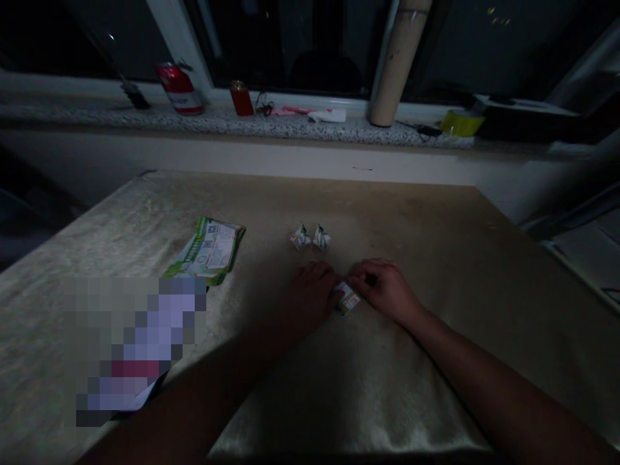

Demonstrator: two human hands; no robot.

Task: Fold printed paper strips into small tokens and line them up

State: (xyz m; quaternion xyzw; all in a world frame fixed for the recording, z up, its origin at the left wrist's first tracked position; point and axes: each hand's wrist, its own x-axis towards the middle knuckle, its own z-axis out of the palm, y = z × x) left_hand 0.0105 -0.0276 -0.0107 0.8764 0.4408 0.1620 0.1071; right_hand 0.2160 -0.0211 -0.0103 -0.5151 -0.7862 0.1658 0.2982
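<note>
My left hand (310, 294) and my right hand (385, 287) meet at the middle of the table (411, 219), fingers curled and pinching a small folded piece of printed paper (347, 299) between them, pressed on the tabletop. Just beyond the hands lie two small folded paper shapes (310, 237), side by side and touching. To the left lies a stack of green and white printed leaflets (210, 250).
A blurred-out flat item (140, 342) lies at the near left. The stone windowsill (290, 126) behind holds a tilted red can (179, 89), a small red container (241, 98), a cardboard tube (394, 71), papers and a yellow object (460, 121). The room is dim.
</note>
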